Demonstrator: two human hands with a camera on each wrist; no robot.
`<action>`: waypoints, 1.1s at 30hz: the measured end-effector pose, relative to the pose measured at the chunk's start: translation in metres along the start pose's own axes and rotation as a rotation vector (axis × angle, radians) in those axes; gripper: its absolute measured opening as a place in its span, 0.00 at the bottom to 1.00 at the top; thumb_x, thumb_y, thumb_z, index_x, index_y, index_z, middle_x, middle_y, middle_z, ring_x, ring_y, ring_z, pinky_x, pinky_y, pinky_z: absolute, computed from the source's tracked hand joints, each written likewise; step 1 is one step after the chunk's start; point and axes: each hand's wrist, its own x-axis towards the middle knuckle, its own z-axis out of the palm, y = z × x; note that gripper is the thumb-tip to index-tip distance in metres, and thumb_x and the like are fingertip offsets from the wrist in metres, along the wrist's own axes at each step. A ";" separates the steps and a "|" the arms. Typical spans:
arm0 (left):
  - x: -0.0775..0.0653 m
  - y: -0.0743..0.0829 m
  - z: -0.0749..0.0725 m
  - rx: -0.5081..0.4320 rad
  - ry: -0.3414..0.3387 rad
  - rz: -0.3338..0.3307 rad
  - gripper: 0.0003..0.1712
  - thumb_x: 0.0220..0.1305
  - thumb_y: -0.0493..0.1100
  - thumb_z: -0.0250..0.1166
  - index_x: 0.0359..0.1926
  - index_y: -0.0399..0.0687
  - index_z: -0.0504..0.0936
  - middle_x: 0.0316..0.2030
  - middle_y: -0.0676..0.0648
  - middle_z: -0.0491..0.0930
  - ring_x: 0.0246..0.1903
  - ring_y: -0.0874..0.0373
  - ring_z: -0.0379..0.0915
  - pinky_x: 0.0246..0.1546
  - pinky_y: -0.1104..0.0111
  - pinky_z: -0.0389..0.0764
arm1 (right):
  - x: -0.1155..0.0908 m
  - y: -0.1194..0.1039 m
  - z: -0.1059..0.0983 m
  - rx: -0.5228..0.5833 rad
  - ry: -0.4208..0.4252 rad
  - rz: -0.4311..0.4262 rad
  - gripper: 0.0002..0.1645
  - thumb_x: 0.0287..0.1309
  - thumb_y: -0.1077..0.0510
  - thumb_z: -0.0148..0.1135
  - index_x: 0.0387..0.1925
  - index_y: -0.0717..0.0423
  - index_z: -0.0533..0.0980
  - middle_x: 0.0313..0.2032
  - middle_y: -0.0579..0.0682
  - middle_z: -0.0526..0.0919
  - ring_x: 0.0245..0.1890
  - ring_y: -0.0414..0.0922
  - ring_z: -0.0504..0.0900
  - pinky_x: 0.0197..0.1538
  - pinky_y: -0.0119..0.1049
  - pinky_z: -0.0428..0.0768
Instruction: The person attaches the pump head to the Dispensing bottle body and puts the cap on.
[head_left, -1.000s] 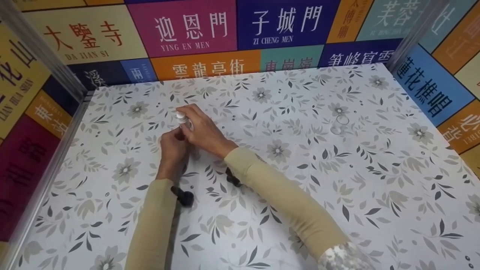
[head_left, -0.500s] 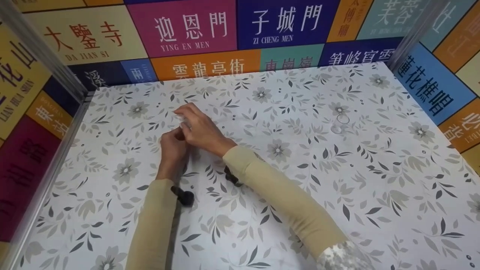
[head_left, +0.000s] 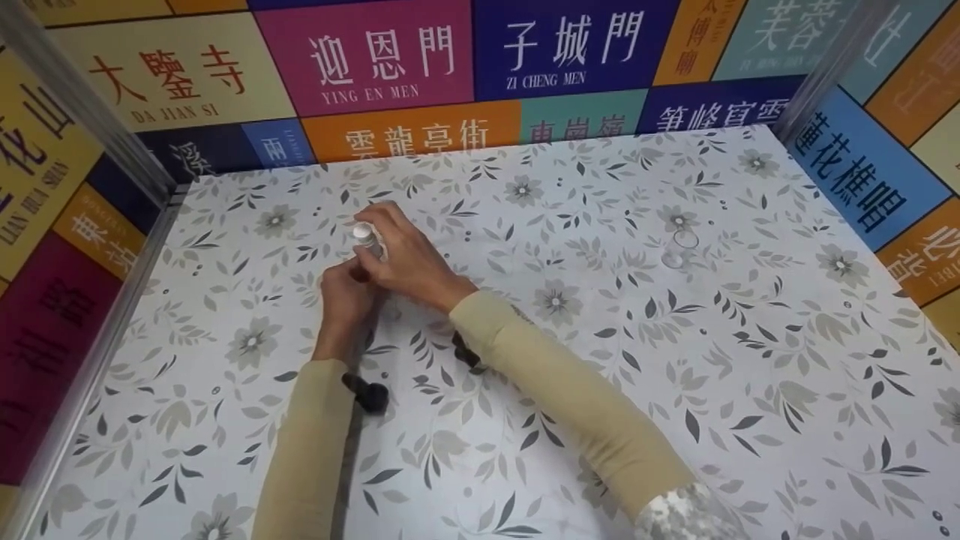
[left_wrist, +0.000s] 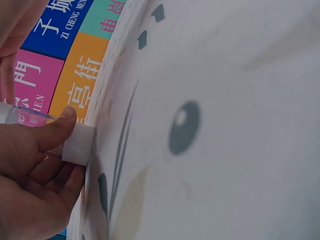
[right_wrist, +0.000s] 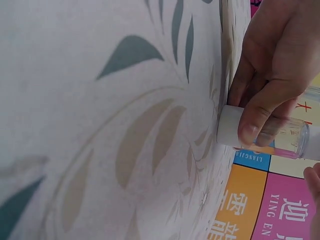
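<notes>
A small clear bottle (right_wrist: 287,136) with a white base and a white cap (head_left: 362,231) stands upright on the patterned table, left of the middle. My left hand (head_left: 349,298) grips it low down; in the left wrist view the thumb and fingers (left_wrist: 62,125) wrap the white base (left_wrist: 78,145). Above that, my right hand (head_left: 409,259) has its curled thumb and index finger on either side of the cap. Only the right fingertips (right_wrist: 313,181) show in the right wrist view, at the edge beside the cap.
A small clear glass vessel (head_left: 680,250) stands on the right part of the table. Colourful lettered panels (head_left: 386,56) rise behind the table and along both sides. A black wrist camera (head_left: 367,394) sticks out from the left sleeve.
The right fingers shift slightly around the cap, which was hard to make out half a second ago and shows plainly now. The left hand and bottle stay in place.
</notes>
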 end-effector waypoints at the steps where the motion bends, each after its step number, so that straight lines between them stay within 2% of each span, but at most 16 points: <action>1: 0.000 0.000 0.000 -0.022 -0.003 -0.019 0.09 0.58 0.33 0.65 0.39 0.43 0.87 0.31 0.47 0.81 0.31 0.58 0.72 0.31 0.72 0.72 | 0.000 0.000 0.000 0.005 0.001 0.000 0.25 0.65 0.57 0.59 0.61 0.60 0.72 0.61 0.55 0.73 0.64 0.46 0.74 0.69 0.30 0.67; 5: 0.000 0.002 0.001 -0.067 -0.016 -0.071 0.12 0.59 0.32 0.64 0.43 0.44 0.87 0.36 0.46 0.83 0.34 0.58 0.74 0.33 0.72 0.75 | 0.000 0.000 -0.003 0.014 -0.028 -0.008 0.26 0.61 0.61 0.57 0.62 0.60 0.72 0.64 0.56 0.71 0.67 0.46 0.71 0.72 0.29 0.63; 11: -0.001 0.000 -0.003 0.007 0.000 0.037 0.09 0.64 0.38 0.64 0.41 0.39 0.87 0.38 0.41 0.86 0.35 0.57 0.76 0.36 0.73 0.74 | 0.000 0.001 -0.001 0.041 -0.048 -0.053 0.24 0.62 0.68 0.51 0.61 0.62 0.73 0.60 0.56 0.75 0.63 0.45 0.74 0.69 0.30 0.68; 16: 0.000 0.000 -0.002 0.019 0.012 0.054 0.10 0.66 0.42 0.64 0.38 0.39 0.87 0.34 0.42 0.84 0.33 0.57 0.74 0.34 0.73 0.73 | 0.000 0.003 0.000 0.076 -0.033 -0.063 0.22 0.63 0.69 0.53 0.59 0.63 0.73 0.56 0.55 0.76 0.57 0.45 0.77 0.65 0.29 0.72; 22: 0.001 0.001 -0.001 -0.004 -0.004 0.007 0.10 0.66 0.43 0.64 0.38 0.42 0.87 0.34 0.44 0.83 0.33 0.57 0.74 0.34 0.72 0.74 | -0.001 0.005 0.001 0.095 -0.012 -0.054 0.22 0.62 0.69 0.55 0.58 0.63 0.74 0.56 0.55 0.76 0.56 0.45 0.78 0.63 0.27 0.72; 28: 0.000 0.001 -0.001 -0.027 -0.009 -0.019 0.09 0.62 0.36 0.64 0.42 0.43 0.87 0.37 0.44 0.84 0.35 0.57 0.74 0.35 0.71 0.74 | -0.002 0.003 0.001 0.066 -0.010 -0.010 0.26 0.60 0.64 0.59 0.61 0.62 0.72 0.63 0.57 0.71 0.65 0.46 0.73 0.69 0.28 0.67; 33: 0.000 -0.001 0.000 -0.041 -0.008 -0.029 0.09 0.61 0.36 0.64 0.42 0.45 0.88 0.37 0.44 0.84 0.34 0.57 0.75 0.35 0.71 0.74 | 0.000 0.002 0.001 0.102 0.001 0.030 0.27 0.58 0.64 0.59 0.61 0.61 0.73 0.65 0.57 0.70 0.68 0.47 0.70 0.70 0.29 0.66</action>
